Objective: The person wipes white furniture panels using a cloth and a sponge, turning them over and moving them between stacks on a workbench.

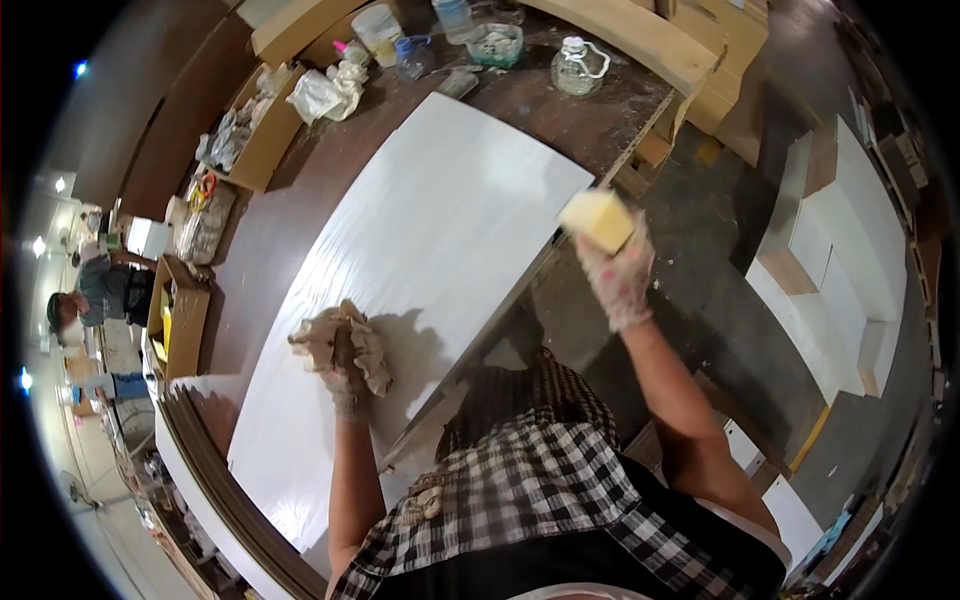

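A long white panel (430, 230) with a glossy face lies on the dark worktable (270, 230) before me. My left hand (347, 385), in a thin glove, is closed on a crumpled piece of brown paper (340, 340) over the panel's near left part. My right hand (618, 275), in a pale glove with pink dots, is closed round a yellowish sponge block (600, 220). It is at the panel's right corner, partly past the edge; whether the block touches the panel I cannot tell. Motion blurs the block a little.
Across the table's far side stand a glass jar (580, 68), a green tub (495, 45), a blue-capped bottle (412, 58) and a crumpled plastic bag (330, 90). Cardboard boxes (262, 130) line the left. White panel pieces (830, 260) rest at right. Other people (100, 290) are far left.
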Available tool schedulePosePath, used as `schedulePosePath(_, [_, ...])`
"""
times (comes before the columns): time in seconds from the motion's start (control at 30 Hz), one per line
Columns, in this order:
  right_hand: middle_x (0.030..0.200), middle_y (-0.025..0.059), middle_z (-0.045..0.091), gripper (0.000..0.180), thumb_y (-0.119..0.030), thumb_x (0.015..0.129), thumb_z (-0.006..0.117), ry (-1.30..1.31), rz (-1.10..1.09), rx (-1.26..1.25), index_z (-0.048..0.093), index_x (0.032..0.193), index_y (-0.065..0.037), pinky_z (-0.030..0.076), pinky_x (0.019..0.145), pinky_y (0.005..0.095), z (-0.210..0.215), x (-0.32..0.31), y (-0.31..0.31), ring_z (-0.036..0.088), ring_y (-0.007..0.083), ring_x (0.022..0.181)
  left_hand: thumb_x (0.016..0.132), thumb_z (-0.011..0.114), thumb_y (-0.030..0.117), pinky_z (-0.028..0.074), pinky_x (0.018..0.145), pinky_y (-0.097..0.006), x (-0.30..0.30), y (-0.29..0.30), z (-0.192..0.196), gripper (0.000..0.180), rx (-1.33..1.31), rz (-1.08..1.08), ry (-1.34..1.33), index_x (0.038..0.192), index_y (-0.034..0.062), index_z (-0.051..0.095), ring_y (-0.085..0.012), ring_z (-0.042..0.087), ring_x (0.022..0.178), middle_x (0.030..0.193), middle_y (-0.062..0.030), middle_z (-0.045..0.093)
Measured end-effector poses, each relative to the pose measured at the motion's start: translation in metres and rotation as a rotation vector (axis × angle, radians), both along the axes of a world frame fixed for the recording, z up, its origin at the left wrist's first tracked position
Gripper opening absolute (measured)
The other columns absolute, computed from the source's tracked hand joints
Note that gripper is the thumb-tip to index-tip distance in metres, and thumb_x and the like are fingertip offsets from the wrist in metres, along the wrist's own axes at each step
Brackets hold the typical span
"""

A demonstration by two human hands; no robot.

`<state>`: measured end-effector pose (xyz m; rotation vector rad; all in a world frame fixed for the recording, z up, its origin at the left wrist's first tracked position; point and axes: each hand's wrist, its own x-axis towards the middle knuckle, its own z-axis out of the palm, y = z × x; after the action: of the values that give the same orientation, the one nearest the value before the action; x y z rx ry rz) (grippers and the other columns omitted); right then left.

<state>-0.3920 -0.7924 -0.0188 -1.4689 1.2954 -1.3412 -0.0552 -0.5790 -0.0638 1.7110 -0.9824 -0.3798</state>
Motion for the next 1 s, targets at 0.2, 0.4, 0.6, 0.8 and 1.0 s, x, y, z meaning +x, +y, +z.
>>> schedulePosePath(0.2, [0.104,0.0135,0.059,0.06,-0.022,0.066,0.082,0.197,0.268,-0.33,0.051,0.115,-0.006,0.053,0.075,0.0356,-0.031,0.034,0.07,0.062,0.0274,0.09,0.096,0.049,0.023,0.048,0.085,-0.034,-0.024,-0.007,0.029,0.029,-0.028,0.007,0.123,0.117,0.004,0.056,-0.0205,0.055,0.101,0.114,-0.0092,0.055])
schedulePosePath(0.4, [0.105,0.0142,0.059,0.058,-0.017,0.069,0.081,0.026,0.194,-0.159,0.048,0.116,-0.006,0.056,0.07,0.0271,-0.014,0.034,0.065,0.062,0.0246,0.092,0.094,0.054,0.02,0.048,0.084,-0.034,-0.052,0.035,0.041,0.028,0.008,0.109,0.061,0.115,0.0023,0.055,-0.0193,0.057,0.099,0.111,-0.0087,0.057])
schedulePosePath(0.6, [0.108,0.0151,0.059,0.06,-0.025,0.066,0.082,0.109,0.568,-0.463,0.051,0.115,-0.008,0.053,0.081,0.0406,-0.028,0.066,0.154,0.059,0.0279,0.101,0.091,0.056,0.011,0.051,0.081,-0.032,-0.075,0.084,0.064,0.026,-0.096,0.022,0.505,0.115,-0.0001,0.054,-0.0202,0.061,0.096,0.106,-0.0089,0.062])
schedulePosePath(0.8, [0.101,0.0128,0.057,0.055,-0.015,0.067,0.08,0.177,0.191,-0.181,0.049,0.112,-0.006,0.053,0.075,0.034,-0.024,0.077,0.158,0.06,0.0246,0.09,0.088,0.059,0.008,0.049,0.082,-0.031,-0.055,0.206,0.03,0.027,-0.095,-0.012,0.638,0.114,0.0035,0.056,-0.018,0.058,0.097,0.106,-0.0062,0.061])
schedulePosePath(1.0, [0.108,0.0139,0.056,0.056,-0.02,0.067,0.081,0.177,0.598,-0.425,0.05,0.111,-0.005,0.052,0.081,0.04,-0.021,0.147,0.319,0.059,0.0263,0.098,0.088,0.059,0.008,0.048,0.082,-0.03,-0.032,0.332,0.02,0.025,-0.043,-0.116,0.728,0.113,0.0041,0.058,-0.0174,0.057,0.097,0.109,-0.0052,0.06])
